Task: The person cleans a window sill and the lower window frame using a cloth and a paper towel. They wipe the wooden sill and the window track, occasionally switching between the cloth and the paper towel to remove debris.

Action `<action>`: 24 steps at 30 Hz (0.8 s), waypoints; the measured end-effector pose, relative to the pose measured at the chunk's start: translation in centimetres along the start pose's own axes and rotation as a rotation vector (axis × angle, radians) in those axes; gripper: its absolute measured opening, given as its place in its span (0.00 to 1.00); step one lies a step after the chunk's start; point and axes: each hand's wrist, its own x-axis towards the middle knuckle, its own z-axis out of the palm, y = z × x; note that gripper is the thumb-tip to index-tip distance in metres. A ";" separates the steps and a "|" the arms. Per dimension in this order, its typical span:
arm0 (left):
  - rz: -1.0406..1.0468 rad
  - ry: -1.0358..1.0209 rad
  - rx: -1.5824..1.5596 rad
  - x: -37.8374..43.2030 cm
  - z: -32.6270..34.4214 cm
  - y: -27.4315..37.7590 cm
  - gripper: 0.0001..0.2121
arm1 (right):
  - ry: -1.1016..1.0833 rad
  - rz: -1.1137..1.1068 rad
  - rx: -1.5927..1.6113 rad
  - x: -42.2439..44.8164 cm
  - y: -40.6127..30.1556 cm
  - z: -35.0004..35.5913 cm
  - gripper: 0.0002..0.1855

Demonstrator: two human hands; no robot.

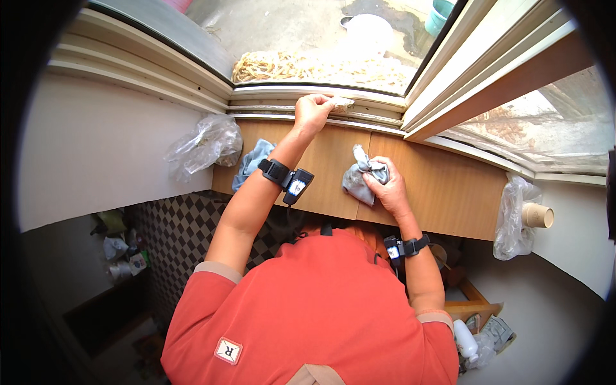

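At the window's sill track [373, 115], my left hand [313, 113] pinches a small, pale crumpled piece, perhaps paper or cloth [342, 103], between thumb and fingers. My right hand [389, 185] grips a bunched grey-blue cloth [358, 183] above the wooden sill board [433, 187], with one twisted end of the cloth sticking up. Another blue cloth [252, 161] lies on the board at the left, partly hidden behind my left forearm. Both wrists wear black straps with small devices.
A clear plastic bag [211, 144] is at the board's left end. Another plastic bag [515, 221] and paper cups [538, 215] are at its right end. Sliding window frames [481, 82] rise at the right. Below right, a white bottle [465, 339] lies beside an open wooden drawer [469, 308].
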 end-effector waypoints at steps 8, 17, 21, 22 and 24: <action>-0.018 -0.194 -0.392 -1.0 -5.1 -0.1 0.04 | -0.005 0.006 -0.041 0.3 -0.1 0.0 0.18; -0.157 -0.419 -0.968 -7.4 -13.4 2.0 0.14 | -0.032 0.089 -0.105 0.4 -0.1 0.0 0.17; -0.218 -0.373 -1.175 -10.8 -16.5 0.8 0.17 | -0.059 0.165 -0.062 0.6 -0.5 -0.1 0.17; -0.228 -0.358 -1.211 -11.5 -17.0 0.7 0.17 | -0.058 0.159 -0.048 0.7 -0.2 -0.1 0.18; -0.187 -0.359 -1.275 -12.8 -17.5 0.5 0.18 | -0.058 0.147 -0.051 0.8 -0.2 -0.1 0.18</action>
